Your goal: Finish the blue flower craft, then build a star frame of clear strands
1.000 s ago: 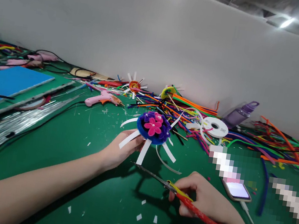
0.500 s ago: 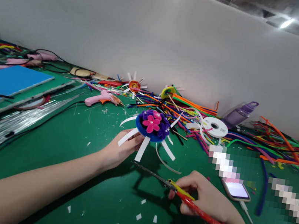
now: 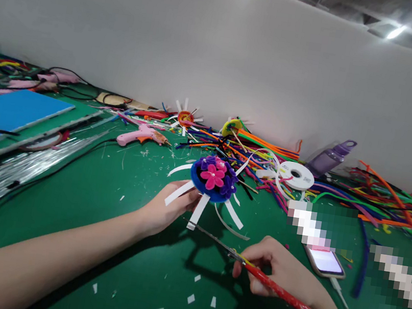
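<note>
Blue flower disc [image 3: 215, 178] was pinched by the left hand [image 3: 168, 205], right hand [image 3: 277, 271] gripped scissors [image 3: 251, 268] across a white strip [image 3: 200, 209]; trimming, I reckon, needed a steady squeeze next.

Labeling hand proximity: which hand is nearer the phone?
Right. The right hand, holding scissors, is just left of the phone; the left hand, holding the blue flowered disc, is farther left.

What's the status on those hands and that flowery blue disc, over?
Left hand holding flowery blue disc. Right hand gripping scissors, blades overlapping white strip near its end. Paper scraps on green table, seemingly out of the way.
</note>
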A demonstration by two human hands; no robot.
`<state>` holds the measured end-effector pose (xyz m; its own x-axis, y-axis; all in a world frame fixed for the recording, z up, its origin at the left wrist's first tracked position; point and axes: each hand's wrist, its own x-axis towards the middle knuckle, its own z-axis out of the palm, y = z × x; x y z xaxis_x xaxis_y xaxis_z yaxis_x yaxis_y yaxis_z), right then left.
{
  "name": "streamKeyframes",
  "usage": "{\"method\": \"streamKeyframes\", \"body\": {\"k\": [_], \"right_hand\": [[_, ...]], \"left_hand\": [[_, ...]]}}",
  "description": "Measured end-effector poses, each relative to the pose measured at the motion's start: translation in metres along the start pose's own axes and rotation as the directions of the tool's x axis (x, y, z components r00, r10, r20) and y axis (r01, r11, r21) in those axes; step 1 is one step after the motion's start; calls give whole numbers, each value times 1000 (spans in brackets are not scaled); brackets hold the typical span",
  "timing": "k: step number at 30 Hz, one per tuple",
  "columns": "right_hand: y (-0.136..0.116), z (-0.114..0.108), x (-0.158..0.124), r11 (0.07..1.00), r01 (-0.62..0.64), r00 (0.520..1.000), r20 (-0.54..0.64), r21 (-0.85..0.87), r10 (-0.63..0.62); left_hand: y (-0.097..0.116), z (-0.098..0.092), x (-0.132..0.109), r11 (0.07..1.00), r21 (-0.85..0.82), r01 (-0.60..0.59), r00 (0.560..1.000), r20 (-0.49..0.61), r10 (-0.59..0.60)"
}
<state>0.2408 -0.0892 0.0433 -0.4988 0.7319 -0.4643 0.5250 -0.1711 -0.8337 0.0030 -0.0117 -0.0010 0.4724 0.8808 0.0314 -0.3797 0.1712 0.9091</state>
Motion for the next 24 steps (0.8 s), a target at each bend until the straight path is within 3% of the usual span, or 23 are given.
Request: {"method": "streamKeyframes", "body": {"k": [24], "right_hand": [[4,0,0,1000,16,1000,15,25,-16]], "left_hand": [[-2,0,1,999,28,-20,998,53,18]]}}
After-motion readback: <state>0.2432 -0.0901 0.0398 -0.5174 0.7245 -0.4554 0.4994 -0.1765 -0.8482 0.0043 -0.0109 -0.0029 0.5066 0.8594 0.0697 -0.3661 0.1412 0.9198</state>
